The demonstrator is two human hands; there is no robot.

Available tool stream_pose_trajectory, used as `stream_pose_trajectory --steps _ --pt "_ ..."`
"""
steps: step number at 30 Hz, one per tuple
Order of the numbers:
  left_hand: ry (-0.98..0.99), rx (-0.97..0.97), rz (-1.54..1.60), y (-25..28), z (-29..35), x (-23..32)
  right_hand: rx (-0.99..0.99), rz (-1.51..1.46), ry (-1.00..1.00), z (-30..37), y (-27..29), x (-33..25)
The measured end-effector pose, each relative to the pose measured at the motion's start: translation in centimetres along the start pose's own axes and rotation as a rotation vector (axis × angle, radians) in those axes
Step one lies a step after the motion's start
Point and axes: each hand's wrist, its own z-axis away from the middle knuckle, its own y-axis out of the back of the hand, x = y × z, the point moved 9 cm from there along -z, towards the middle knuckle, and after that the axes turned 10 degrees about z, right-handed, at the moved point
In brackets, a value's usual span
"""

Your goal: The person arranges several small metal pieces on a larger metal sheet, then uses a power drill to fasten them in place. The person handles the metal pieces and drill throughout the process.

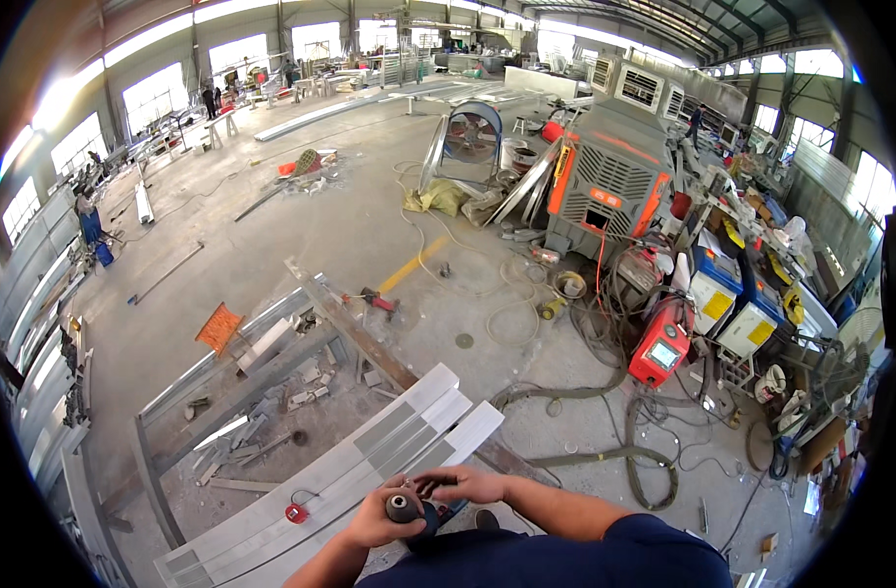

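Observation:
My left hand (374, 521) is wrapped round a dark hand-held power drill (402, 507), whose round chuck end points up toward me. Just to its right, my right hand (467, 484) reaches across with thumb and fingers apart, its fingertips close to my left fingers. Whether something small lies between the fingertips is too small to tell. Beneath and in front of my hands, long pale grey metal tubes (345, 468) lie side by side on a slant. A small red round tool with a dark strap, like a tape measure (296, 513), rests on them.
A rusty metal frame (247, 416) supports the tubes, with scraps (242, 446) inside it. A red angle grinder (377, 300) lies beyond. At right stand a red machine with a screen (659, 351), hoses (575, 457) and a large grey cooler (609, 176). An orange stool (219, 328) is left.

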Motion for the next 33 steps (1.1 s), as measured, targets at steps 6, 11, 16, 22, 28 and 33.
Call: stream_pose_trajectory --steps 6,11,16,22,28,33 --pt "0.119 -0.036 0.033 -1.4 -1.2 -1.6 0.106 0.201 0.099 -1.3 0.9 -4.3" --pt "0.267 -0.013 0.042 -1.8 -0.9 -3.2 0.164 0.285 0.258 0.0 1.1 -4.9" --pt "0.061 0.008 -0.026 -2.9 -2.1 -1.0 0.337 0.269 0.293 1.1 3.1 -5.6" --pt "0.196 0.097 0.212 -2.6 -1.7 -2.4 0.514 -0.226 0.141 2.5 6.7 -5.6" --pt "0.298 0.290 0.081 -0.8 -0.7 -7.5 0.450 0.018 0.186 1.6 2.6 -8.7" --pt "0.351 0.351 -0.071 -0.3 -0.2 -8.8 0.460 0.402 0.109 1.6 1.3 -8.8"
